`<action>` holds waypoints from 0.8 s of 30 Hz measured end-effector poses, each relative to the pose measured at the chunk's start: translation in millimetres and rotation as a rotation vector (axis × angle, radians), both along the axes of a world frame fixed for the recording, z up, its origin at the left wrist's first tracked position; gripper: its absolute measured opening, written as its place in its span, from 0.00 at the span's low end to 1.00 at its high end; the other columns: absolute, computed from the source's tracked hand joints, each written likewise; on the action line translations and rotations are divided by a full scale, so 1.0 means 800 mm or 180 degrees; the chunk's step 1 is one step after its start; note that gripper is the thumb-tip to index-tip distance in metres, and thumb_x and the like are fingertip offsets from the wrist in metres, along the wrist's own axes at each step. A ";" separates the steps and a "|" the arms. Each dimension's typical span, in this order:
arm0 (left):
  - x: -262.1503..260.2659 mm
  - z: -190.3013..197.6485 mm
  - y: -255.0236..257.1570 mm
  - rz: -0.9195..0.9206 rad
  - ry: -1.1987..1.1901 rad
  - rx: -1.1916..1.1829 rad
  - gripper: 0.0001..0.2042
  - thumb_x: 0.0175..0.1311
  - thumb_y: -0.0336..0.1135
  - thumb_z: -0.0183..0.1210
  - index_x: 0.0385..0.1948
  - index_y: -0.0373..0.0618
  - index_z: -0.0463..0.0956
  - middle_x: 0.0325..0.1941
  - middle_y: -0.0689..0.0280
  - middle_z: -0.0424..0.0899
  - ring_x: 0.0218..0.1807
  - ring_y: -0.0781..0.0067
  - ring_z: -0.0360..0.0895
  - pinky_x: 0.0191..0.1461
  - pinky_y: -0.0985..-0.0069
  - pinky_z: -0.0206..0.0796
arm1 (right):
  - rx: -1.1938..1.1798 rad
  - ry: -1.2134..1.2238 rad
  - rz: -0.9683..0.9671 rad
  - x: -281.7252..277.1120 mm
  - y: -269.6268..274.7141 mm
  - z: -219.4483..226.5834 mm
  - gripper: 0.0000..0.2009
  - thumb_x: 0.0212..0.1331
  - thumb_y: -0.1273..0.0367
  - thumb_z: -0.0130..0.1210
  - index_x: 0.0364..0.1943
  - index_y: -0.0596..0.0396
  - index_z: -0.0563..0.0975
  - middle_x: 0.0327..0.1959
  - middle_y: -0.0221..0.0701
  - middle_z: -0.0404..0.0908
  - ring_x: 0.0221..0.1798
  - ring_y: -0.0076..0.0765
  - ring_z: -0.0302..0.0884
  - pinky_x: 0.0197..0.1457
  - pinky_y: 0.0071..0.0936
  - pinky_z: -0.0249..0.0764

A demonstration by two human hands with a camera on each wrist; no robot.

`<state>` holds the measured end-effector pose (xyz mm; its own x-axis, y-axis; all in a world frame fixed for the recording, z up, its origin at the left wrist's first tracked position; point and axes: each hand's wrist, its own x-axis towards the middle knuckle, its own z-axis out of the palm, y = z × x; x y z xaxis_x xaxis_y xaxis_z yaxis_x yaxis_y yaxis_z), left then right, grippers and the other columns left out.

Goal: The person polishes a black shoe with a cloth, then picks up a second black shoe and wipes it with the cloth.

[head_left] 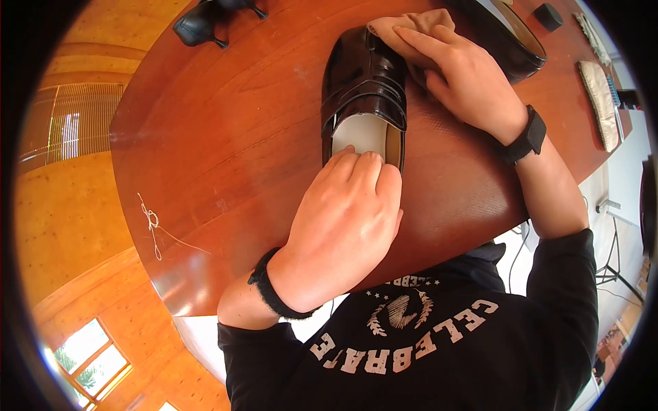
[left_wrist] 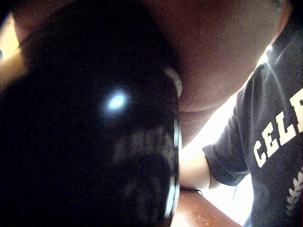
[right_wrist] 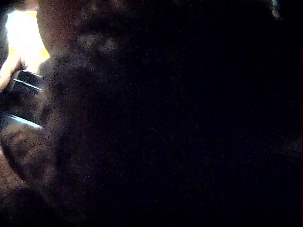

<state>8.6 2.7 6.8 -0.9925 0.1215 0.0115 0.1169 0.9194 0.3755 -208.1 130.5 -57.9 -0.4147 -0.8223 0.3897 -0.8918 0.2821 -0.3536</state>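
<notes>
A glossy black loafer (head_left: 363, 75) with a pale insole lies in the middle of the wooden table, toe pointing away from me. My left hand (head_left: 349, 212) grips it at the heel, fingers hooked inside the opening. In the left wrist view the shiny black shoe (left_wrist: 94, 142) fills much of the picture. A tan cloth (head_left: 418, 34) is held in my right hand (head_left: 476, 85) against the right side of the toe. The right wrist view is mostly dark, with a strip of the loafer (right_wrist: 23, 101) at its left edge.
A second black shoe (head_left: 507, 41) lies just beyond my right hand. Black heeled shoes (head_left: 202, 24) stand at the far left. A loose string (head_left: 152, 222) lies near the left edge. At the right are a small black round object (head_left: 547, 17) and a cream brush-like piece (head_left: 598, 103).
</notes>
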 end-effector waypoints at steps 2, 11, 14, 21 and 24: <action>0.000 0.000 0.000 0.0002 0.0019 0.0009 0.18 0.45 0.26 0.71 0.35 0.38 0.71 0.37 0.54 0.73 0.42 0.50 0.75 0.45 0.60 0.70 | 0.0065 0.0035 -0.0057 0.000 0.000 0.001 0.27 0.51 0.78 0.58 0.61 0.52 0.76 0.62 0.45 0.77 0.57 0.57 0.79 0.57 0.45 0.78; 0.000 0.001 0.000 0.0011 0.0005 0.0012 0.18 0.44 0.26 0.71 0.35 0.38 0.71 0.37 0.54 0.73 0.42 0.50 0.75 0.45 0.61 0.71 | 0.0117 0.0075 -0.0050 -0.001 0.000 0.001 0.28 0.51 0.78 0.58 0.61 0.52 0.76 0.62 0.49 0.77 0.58 0.58 0.79 0.59 0.45 0.77; 0.000 0.001 -0.001 0.0000 -0.0002 0.0006 0.18 0.44 0.26 0.71 0.35 0.38 0.71 0.37 0.54 0.73 0.42 0.50 0.75 0.45 0.60 0.71 | 0.0128 0.0075 -0.0039 0.000 -0.001 0.001 0.28 0.51 0.79 0.58 0.62 0.52 0.75 0.62 0.49 0.77 0.58 0.58 0.79 0.59 0.45 0.77; 0.000 0.001 0.000 -0.0008 -0.0006 0.0014 0.18 0.45 0.26 0.71 0.35 0.38 0.71 0.37 0.54 0.73 0.42 0.49 0.75 0.46 0.60 0.70 | 0.0103 0.0067 -0.0018 -0.001 0.000 0.000 0.28 0.52 0.78 0.57 0.62 0.52 0.75 0.60 0.48 0.78 0.57 0.59 0.79 0.59 0.45 0.77; 0.000 0.000 0.000 -0.0005 0.0002 0.0014 0.18 0.45 0.26 0.70 0.35 0.38 0.71 0.37 0.54 0.73 0.42 0.49 0.75 0.47 0.60 0.70 | 0.0081 0.0088 -0.0011 -0.001 0.000 -0.001 0.28 0.52 0.78 0.57 0.62 0.53 0.76 0.59 0.48 0.78 0.56 0.59 0.79 0.59 0.45 0.77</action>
